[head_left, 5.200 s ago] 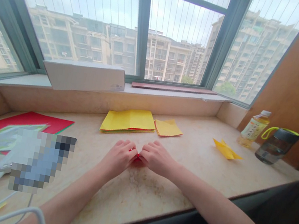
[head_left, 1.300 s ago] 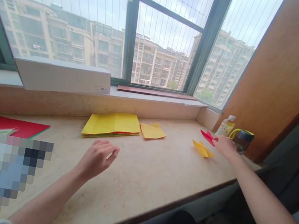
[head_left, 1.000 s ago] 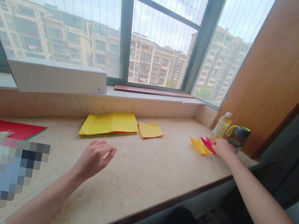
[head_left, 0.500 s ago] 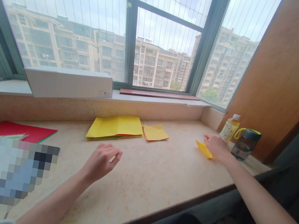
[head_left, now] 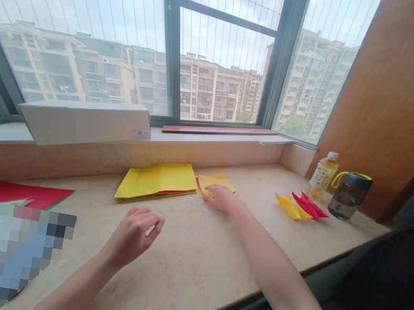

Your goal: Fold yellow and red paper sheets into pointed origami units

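1. Head view: right hand (head_left: 222, 198) – nearly flat, open, its fingertips pressing a yellow paper square (head_left: 216, 182), just beside the folded yellow sheets (head_left: 157, 182).
2. Left hand (head_left: 132, 235) – half curled above the stone sill (head_left: 187, 269), a small white stick (head_left: 149, 230) showing between its fingers.
3. Red-and-yellow paper folds (head_left: 301, 206) lie untouched, well right of both hands.

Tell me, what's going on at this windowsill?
A person is working with coloured paper on a marble windowsill. Their right hand rests on a small yellow paper square, beside a stack of folded yellow paper. Their left hand hovers above the sill with a small pale sliver at its fingers. A folded red paper piece and a folded yellow paper piece lie further along, near a plastic drink bottle.
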Tool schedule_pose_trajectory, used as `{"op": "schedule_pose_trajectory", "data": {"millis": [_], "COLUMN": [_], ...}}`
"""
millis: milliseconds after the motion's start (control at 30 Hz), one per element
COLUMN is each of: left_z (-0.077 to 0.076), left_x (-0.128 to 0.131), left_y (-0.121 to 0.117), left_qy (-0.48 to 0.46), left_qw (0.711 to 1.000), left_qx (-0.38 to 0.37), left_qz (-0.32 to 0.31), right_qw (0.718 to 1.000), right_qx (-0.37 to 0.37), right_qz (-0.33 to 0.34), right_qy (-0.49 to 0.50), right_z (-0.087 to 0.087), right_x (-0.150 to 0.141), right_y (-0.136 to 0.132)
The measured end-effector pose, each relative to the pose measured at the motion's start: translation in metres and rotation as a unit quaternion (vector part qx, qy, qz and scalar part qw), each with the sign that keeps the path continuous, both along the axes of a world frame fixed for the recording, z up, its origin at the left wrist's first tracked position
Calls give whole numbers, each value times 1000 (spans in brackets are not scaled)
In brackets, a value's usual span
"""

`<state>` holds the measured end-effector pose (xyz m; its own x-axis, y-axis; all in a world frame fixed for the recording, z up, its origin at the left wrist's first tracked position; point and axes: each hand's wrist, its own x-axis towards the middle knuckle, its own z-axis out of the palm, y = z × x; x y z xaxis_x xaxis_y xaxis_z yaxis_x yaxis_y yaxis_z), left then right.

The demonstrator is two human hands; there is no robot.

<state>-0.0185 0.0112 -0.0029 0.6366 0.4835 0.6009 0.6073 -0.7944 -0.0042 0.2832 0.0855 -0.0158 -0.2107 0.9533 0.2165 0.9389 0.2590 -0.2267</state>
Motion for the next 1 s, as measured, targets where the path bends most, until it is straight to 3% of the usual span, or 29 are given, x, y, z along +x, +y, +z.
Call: {"op": "schedule_pose_trajectory", "data": {"millis": [200, 433, 833, 1000], "left_z": [1, -1, 1, -1], "left_x": [5, 11, 13, 13], "left_y": [-7, -12, -17, -16], "left_qy": [0, -26, -33, -51], "left_qw": [1000, 999, 998, 994], "left_qx": [-18, -47, -60, -96], "left_qz": [-13, -2, 8, 2], "right_qw": [999, 999, 992, 982], "right_qx": [-26, -40, 11, 75], "right_qz": [-20, -22, -111, -147], "right_qy": [-3, -6, 54, 93], "right_z": [-12, -12, -12, -1], "right_x": [23, 23, 21, 16], "right_y": [0, -3, -5, -12]}}
